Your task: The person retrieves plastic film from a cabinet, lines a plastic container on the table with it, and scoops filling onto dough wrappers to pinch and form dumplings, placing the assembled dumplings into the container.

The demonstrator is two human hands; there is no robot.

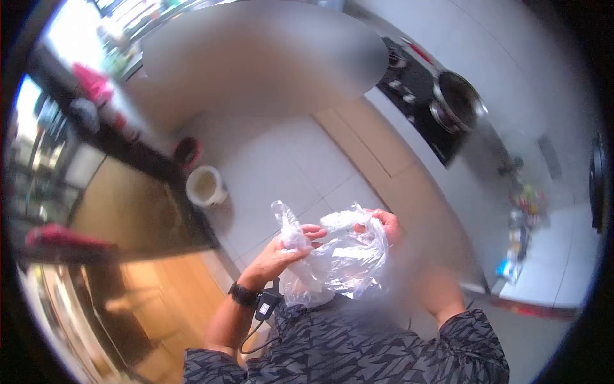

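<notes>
A thin, clear-white plastic bag (348, 262) hangs crumpled in front of my chest. My left hand (281, 255), with a dark watch on its wrist, is closed around one handle of the bag, and a twist of plastic sticks up above the fingers. On the other side, my right hand (385, 224) grips the bag's upper edge. Between the hands the bag's mouth is spread apart. Whether anything lies inside cannot be made out through the shiny folds. A blurred patch covers part of my right forearm.
On the right, a pan (459, 99) sits on a black stove (409, 96). Packets and small items (511, 256) line the counter (537, 281). A white bucket (206, 187) and a red-rimmed bin (187, 152) stand on the tiled floor (275, 166). A large blurred oval hides the area ahead.
</notes>
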